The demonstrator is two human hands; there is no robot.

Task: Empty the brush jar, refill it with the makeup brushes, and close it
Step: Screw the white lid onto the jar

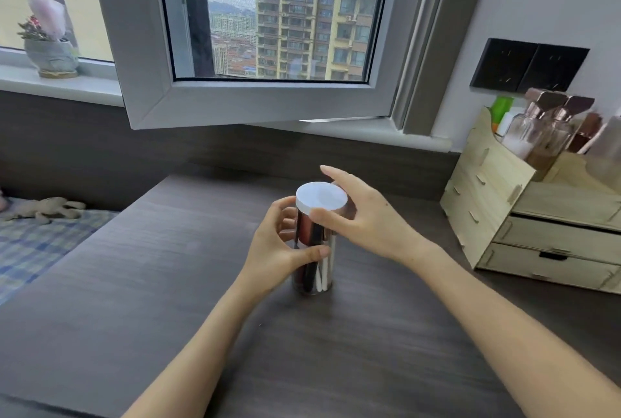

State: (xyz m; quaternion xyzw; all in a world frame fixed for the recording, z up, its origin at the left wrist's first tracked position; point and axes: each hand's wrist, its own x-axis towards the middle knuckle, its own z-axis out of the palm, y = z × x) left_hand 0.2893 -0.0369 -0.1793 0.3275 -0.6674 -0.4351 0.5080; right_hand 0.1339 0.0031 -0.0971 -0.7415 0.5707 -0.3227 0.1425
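head view, looking forward and down onto a dark wood-grain desk. clear cylindrical brush jar upright near the desk's middle, base on the surface, white round lid seated on top. makeup brushes inside, seen through the wall as dark and white handles standing on end. left hand wrapped around the jar's mid-height from the left, thumb across the front, fingers curled behind, closed on the glass. right hand at the lid from the right, thumb pressed on the near rim, index finger raised and extended past the far edge, remaining fingers hidden behind the lid; partly spread, gripping the lid's edge. pale wooden drawer organiser at the desk's right rear, well apart from the jar, holding glass bottles with metallic caps. black wall switch plate above the organiser. open window behind the desk, apartment towers beyond. potted plant on the sill at far left. checked bedding and a grey soft toy left of the desk.
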